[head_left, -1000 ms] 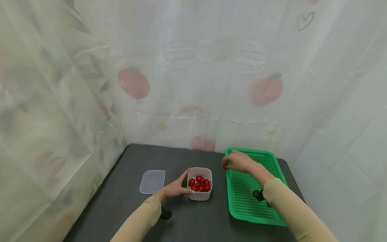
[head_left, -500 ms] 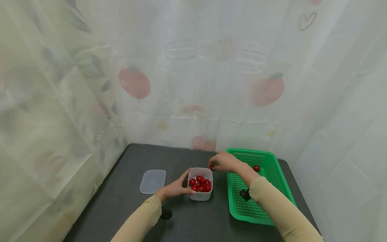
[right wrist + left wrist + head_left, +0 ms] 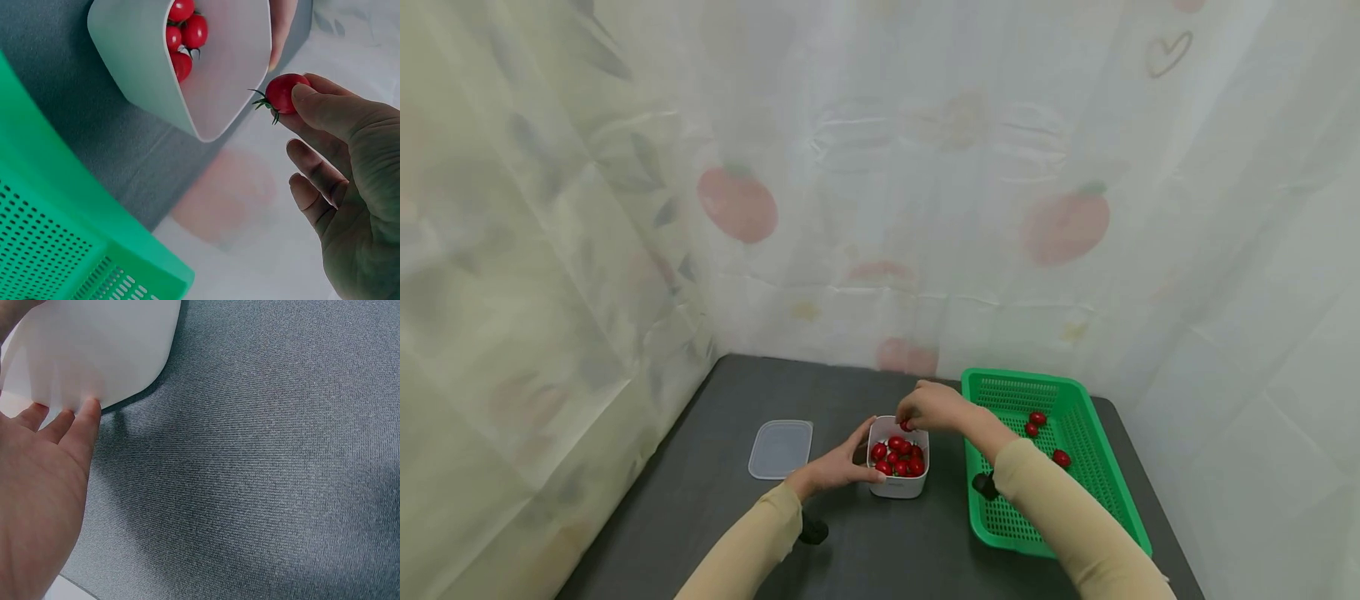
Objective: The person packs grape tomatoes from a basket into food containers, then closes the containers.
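A white square plastic container (image 3: 897,488) stands mid-table with several red cherry tomatoes (image 3: 901,468) in it. My left hand (image 3: 837,467) holds it from the left, thumb along the near side and fingers toward the far corner; in the left wrist view the fingertips (image 3: 92,407) lie against its wall. Over the container's far right rim is my right hand (image 3: 938,407). Between its thumb and index finger it pinches one cherry tomato (image 3: 284,94), green stem pointing toward the container. Its other fingers are loosely bent.
A green perforated plastic basket (image 3: 973,492) sits on the right, partly under the right forearm, with a few cherry tomatoes (image 3: 1061,458) inside. A translucent lid (image 3: 780,450) lies left of the container on the dark table (image 3: 857,554). A printed curtain (image 3: 880,208) hangs behind.
My right hand has moved left from the basket to the container's rim, carrying the pinched cherry tomato. More tomatoes in the basket have come into view. The left hand stays on the container.
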Motion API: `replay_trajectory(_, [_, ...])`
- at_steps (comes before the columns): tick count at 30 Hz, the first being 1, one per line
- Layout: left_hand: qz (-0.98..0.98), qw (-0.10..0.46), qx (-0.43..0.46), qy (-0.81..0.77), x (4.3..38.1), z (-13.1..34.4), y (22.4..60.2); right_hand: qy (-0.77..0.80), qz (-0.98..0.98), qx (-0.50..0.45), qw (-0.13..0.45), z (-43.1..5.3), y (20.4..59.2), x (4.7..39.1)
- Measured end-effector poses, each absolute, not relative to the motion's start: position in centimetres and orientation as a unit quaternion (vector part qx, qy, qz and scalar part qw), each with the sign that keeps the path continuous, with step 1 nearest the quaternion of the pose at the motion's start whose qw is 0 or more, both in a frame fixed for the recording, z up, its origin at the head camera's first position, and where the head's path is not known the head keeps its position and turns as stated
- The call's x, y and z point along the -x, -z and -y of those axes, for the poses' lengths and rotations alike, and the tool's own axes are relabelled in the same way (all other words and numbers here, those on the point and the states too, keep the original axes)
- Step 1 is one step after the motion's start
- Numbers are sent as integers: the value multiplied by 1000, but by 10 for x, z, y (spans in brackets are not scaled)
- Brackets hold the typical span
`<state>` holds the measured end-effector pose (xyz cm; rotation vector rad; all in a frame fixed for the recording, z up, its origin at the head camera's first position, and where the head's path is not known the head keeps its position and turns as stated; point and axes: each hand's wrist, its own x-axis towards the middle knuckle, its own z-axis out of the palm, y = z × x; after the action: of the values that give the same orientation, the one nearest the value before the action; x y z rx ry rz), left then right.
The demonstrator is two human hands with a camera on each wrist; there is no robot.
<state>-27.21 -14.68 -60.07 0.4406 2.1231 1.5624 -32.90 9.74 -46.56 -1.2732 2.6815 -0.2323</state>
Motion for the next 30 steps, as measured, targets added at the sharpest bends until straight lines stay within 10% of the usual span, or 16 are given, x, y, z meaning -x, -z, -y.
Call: replay_trajectory(30, [-767,235,-180,-569,271,148,599,12,-908,406,107,-68,507,321])
